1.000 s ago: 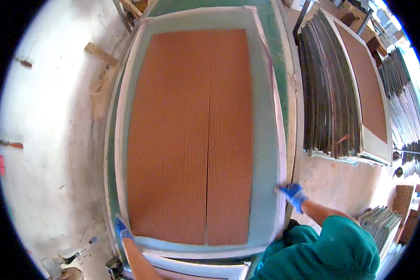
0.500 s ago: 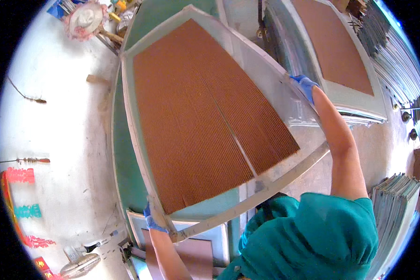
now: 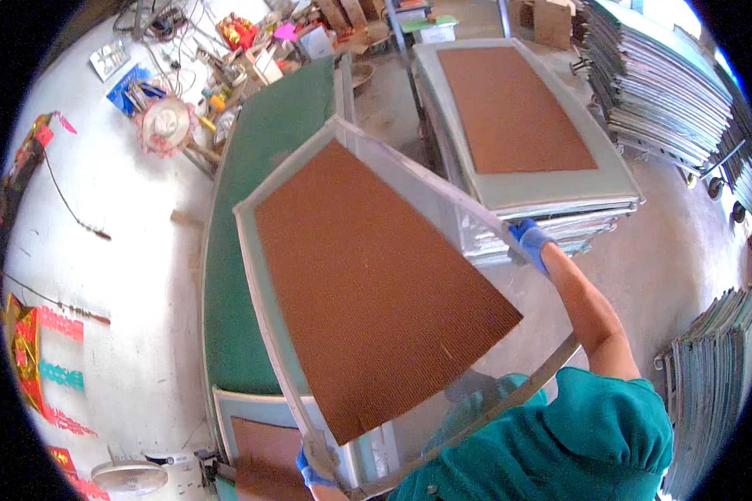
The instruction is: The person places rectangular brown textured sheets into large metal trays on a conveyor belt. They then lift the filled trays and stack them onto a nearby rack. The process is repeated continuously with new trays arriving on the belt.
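Observation:
Both my hands wear blue gloves. They hold a large pale-rimmed mesh frame [image 3: 263, 313] with a ribbed brown panel [image 3: 376, 292] across its middle. My left hand [image 3: 313, 469] is closed around the near left corner, its fingers partly hidden by the rim. On the right side rail, my right hand [image 3: 530, 242] grips about halfway along. The frame is tilted in the air in front of me, its far left part overlapping a long green table [image 3: 242, 334]. Below my left hand, another framed brown panel [image 3: 267, 455] shows in part.
Beyond my right hand stands a stack of similar frames, topped by one with a brown panel [image 3: 518, 108]. More frames are piled at the far right [image 3: 664, 88] and stand at the near right [image 3: 710, 367]. A white wall [image 3: 134, 317] runs along the left, with clutter behind the table.
The held frame has come nearer to me and lower, off the far part of the green table. Both hands have moved down with it, still gripping. More of the room's far end shows.

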A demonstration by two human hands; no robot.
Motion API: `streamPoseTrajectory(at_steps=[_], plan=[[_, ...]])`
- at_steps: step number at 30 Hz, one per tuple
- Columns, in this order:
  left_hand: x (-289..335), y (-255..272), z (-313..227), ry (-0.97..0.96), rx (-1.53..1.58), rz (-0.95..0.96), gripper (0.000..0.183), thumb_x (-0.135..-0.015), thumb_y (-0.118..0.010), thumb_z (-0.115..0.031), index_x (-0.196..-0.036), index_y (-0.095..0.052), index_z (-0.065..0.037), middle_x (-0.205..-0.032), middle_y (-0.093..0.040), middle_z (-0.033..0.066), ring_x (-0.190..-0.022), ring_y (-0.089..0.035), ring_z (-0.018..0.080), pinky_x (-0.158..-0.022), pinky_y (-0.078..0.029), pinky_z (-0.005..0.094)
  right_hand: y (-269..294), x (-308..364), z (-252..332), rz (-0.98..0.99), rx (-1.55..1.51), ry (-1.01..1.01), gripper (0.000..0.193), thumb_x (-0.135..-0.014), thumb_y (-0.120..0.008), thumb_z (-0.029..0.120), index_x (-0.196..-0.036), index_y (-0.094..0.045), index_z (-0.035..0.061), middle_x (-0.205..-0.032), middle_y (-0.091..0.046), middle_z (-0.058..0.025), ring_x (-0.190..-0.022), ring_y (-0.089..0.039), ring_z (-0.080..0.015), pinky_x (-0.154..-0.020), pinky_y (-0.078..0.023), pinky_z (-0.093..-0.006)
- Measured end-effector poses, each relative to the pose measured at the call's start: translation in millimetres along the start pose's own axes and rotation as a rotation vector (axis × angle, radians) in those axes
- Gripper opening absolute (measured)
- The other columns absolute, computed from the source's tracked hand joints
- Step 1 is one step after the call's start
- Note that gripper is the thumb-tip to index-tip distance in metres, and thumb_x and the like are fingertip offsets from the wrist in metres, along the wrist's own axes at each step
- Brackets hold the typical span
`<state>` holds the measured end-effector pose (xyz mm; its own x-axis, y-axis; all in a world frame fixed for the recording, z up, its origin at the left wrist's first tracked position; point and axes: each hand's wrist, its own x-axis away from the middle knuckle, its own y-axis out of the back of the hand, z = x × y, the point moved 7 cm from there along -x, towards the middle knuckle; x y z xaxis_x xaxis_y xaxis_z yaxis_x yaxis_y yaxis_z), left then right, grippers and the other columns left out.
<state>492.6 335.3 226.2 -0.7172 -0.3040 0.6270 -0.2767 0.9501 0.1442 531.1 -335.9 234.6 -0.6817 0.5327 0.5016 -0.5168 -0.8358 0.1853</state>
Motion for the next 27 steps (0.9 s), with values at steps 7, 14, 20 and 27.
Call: streamPoseTrajectory(at_steps=[7, 14, 20, 27], plan=[[22.0, -78.9, -17.7, -0.095, -0.054, 0.058, 0.038, -0.080, -0.047, -0.048, -0.090, -0.056, -0.012, -0.063, -0.052, 0.0052, -0.046, -0.047, 0.0171, -0.038, -0.037, 0.0277, 99.5, -6.9, -12.7, -0.116, -0.051, -0.026, 0.035, -0.085, -0.049, 0.037, -0.088, -0.054, 0.0023, -0.058, -0.055, -0.0133, -0.044, -0.054, -0.0244, -0.038, -0.045, -0.0359], [0.4, -289.6, -72.9, -0.148, 0.047, 0.198, 0.042, -0.082, -0.049, -0.043, -0.103, -0.054, -0.007, -0.090, -0.056, 0.0073, -0.073, -0.054, 0.0204, -0.056, -0.044, 0.0326, 254.8, -64.9, 3.6, -0.251, -0.205, -0.019, 0.035, -0.081, -0.056, 0.036, -0.080, -0.054, 0.0010, -0.055, -0.051, -0.0108, -0.040, -0.049, -0.0204, -0.037, -0.043, -0.0334], [-59.8, -531.1, -142.6, -0.282, -0.224, 0.462, 0.047, -0.082, -0.052, -0.038, -0.112, -0.049, -0.002, -0.104, -0.054, 0.0098, -0.085, -0.054, 0.0237, -0.072, -0.044, 0.0346, 409.1, -158.5, 43.8, -0.498, -0.188, -0.080, 0.039, -0.077, -0.060, 0.041, -0.077, -0.055, 0.0024, -0.058, -0.053, -0.0110, -0.044, -0.052, -0.0200, -0.040, -0.044, -0.0324], [-85.2, -742.7, -175.5, -0.335, -0.329, 0.557, 0.048, -0.084, -0.049, -0.042, -0.095, -0.059, 0.003, -0.083, -0.059, 0.0099, -0.071, -0.055, 0.0207, -0.062, -0.045, 0.0336, 518.3, -274.4, 75.9, -0.561, -0.220, -0.182, 0.041, -0.079, -0.055, 0.044, -0.074, -0.057, 0.0025, -0.058, -0.056, -0.0129, -0.045, -0.055, -0.0235, -0.041, -0.045, -0.0353]])
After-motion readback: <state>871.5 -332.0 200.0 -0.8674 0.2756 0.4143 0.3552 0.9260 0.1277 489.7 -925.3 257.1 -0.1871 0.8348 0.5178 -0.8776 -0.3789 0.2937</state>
